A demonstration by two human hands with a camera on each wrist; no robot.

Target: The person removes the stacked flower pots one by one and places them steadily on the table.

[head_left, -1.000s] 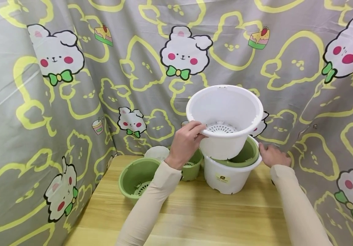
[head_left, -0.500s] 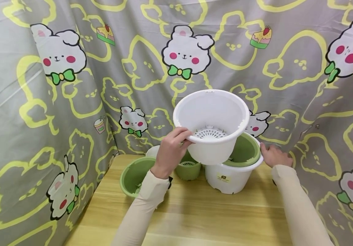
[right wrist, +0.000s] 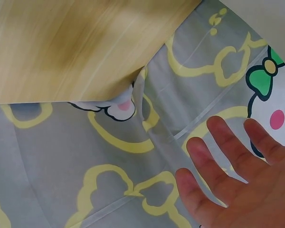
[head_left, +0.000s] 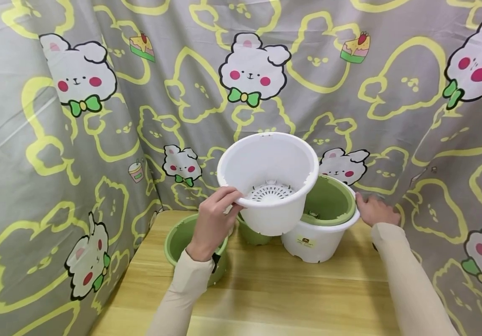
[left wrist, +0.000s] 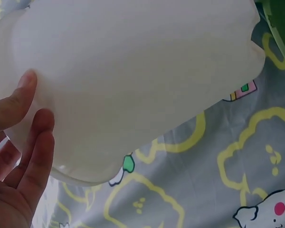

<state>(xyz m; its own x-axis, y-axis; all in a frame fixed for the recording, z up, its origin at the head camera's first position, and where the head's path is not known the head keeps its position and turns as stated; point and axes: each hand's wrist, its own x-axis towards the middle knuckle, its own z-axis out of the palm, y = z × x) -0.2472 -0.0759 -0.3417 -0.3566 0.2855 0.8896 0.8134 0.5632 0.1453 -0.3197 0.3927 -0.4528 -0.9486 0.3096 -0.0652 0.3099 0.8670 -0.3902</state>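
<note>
My left hand (head_left: 212,221) pinches the near-left rim of a white plastic flower pot (head_left: 272,217), which has a slotted bottom. It is held up in the air, tilted toward me. In the left wrist view, the fingers (left wrist: 38,156) lie along the wall of this pot (left wrist: 142,95). Behind and right of it stands a larger white pot (head_left: 314,245) with a label, and a green pot (head_left: 329,200) is nested inside. My right hand (head_left: 377,212) is at the right rim of that stack, thumb side against it. The right wrist view shows its fingers (right wrist: 228,140) extended and spread.
On the left of the wooden table (head_left: 291,298) stands a green pot (head_left: 179,238), partly behind my left wrist. Another green pot (head_left: 254,235) is mostly hidden under the raised white one. A patterned grey curtain (head_left: 152,70) encloses the table at the back and sides.
My left hand has carried the white pot left and down, away from above the stack, uncovering more of the nested green pot. The right hand has stayed at the stack's rim.
</note>
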